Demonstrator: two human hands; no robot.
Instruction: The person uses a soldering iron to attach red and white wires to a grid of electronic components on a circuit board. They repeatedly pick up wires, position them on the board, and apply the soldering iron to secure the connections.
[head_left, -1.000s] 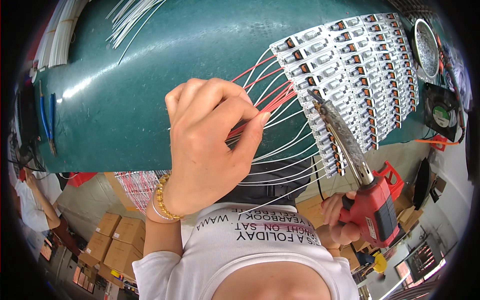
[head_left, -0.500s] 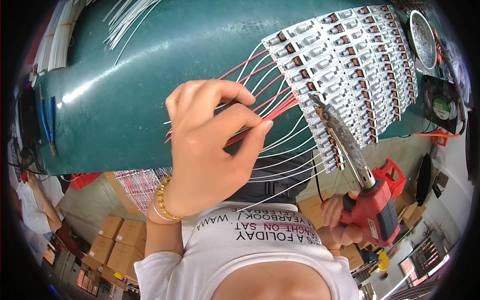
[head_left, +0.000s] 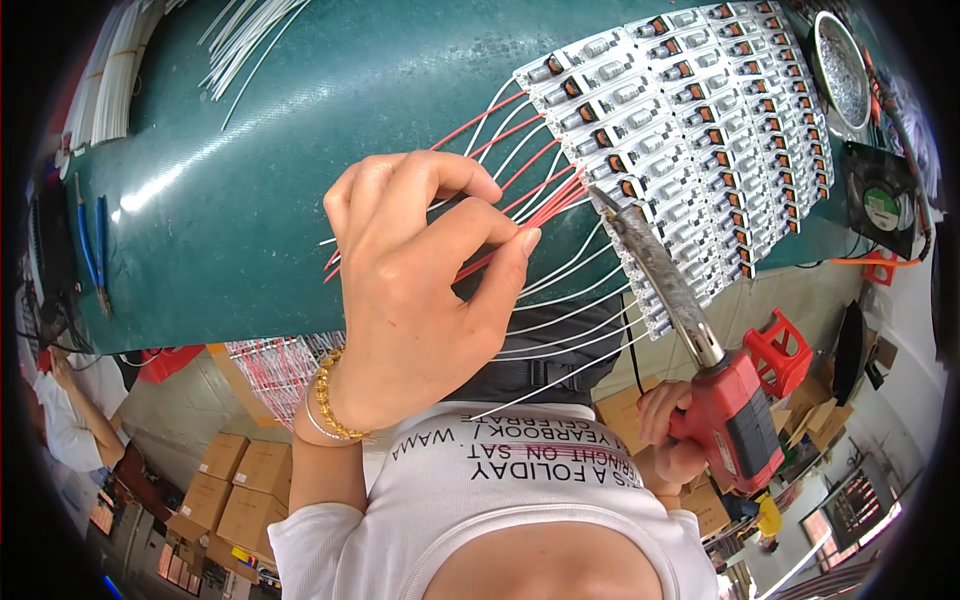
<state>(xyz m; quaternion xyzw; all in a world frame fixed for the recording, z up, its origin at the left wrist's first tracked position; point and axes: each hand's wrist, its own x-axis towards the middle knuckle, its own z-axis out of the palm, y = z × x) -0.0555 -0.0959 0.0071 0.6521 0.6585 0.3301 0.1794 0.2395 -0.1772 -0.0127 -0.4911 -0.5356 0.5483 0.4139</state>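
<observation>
Head view: left hand (head_left: pixel 420 290) pinches red wires (head_left: pixel 530 205) over green tabletop (head_left: pixel 250 180). Right hand (head_left: pixel 668 430) grips red soldering gun (head_left: pixel 725 415) (tip touching the circuit-board panel (head_left: pixel 700 130)). White wires (head_left: pixel 560 320) trail below.

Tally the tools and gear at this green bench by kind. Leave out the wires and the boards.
Soldering gun: 1
Blue-handled pliers: 1
Fan: 1
Metal dish: 1
Total: 4
</observation>
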